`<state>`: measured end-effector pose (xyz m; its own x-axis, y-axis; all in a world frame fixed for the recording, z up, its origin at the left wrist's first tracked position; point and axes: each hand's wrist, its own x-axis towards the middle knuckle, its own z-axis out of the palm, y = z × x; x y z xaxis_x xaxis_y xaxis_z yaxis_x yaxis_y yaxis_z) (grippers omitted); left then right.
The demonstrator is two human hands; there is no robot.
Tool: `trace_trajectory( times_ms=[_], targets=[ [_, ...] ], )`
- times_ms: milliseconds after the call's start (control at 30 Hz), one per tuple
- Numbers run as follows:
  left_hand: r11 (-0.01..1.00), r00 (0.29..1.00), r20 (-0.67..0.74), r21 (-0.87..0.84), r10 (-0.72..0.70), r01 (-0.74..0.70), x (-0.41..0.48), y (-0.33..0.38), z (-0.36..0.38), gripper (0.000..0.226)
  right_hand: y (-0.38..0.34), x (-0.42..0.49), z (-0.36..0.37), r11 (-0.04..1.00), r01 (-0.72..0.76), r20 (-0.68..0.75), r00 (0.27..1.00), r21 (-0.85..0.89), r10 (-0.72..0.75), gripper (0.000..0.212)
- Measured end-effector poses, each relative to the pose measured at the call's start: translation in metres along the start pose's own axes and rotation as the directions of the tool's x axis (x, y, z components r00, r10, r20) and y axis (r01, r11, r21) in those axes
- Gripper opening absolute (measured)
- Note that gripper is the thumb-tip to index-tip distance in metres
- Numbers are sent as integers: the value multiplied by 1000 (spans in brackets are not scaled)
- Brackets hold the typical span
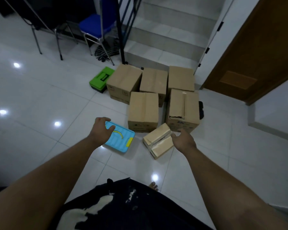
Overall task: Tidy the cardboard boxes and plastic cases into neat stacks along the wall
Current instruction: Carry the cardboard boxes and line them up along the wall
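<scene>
On the white tiled floor (40, 100): left hand (100, 130), fingers curled over the far corner of the blue plastic case (119, 140), thumb across its lid; grip or mere touch, cannot tell. Right hand (184, 140) loosely spread, holding nothing, tips at the right edge of the small taped cardboard box (158, 141). Five large cardboard boxes (143, 110) stand just beyond, green case (101, 78) to their left. Box-side printing too blurred to read.

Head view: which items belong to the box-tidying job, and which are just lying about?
Job:
five large cardboard boxes
small taped cardboard box
blue plastic case
green plastic case

Lying about:
blue chair
stairs
wooden door
</scene>
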<state>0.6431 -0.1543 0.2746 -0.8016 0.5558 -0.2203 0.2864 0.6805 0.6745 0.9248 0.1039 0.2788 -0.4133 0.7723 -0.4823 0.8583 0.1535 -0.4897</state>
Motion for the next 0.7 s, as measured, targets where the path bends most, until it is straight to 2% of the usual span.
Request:
trace_trajectory(
  times_ms=[167, 333, 500, 700],
  targets=[
    [998, 997, -55, -21, -61, 59, 42, -22, -29, 42, -58, 39, 10, 1000, 21, 36, 999, -17, -21, 66],
    [995, 991, -87, -32, -99, 96, 103, -62, -70, 44, -132, 69, 36, 996, 46, 48, 998, -78, -43, 60],
    [998, 997, -35, -23, -63, 62, 181, -114, -122, 44, -219, 99, 83, 999, 8, 13, 1000, -36, -7, 56],
    [1000, 999, 51, -10, 16, -15, 262, -151, -209, 44, -327, 127, 150, 991, -107, -25, 994, 78, 109, 59]
  ],
)
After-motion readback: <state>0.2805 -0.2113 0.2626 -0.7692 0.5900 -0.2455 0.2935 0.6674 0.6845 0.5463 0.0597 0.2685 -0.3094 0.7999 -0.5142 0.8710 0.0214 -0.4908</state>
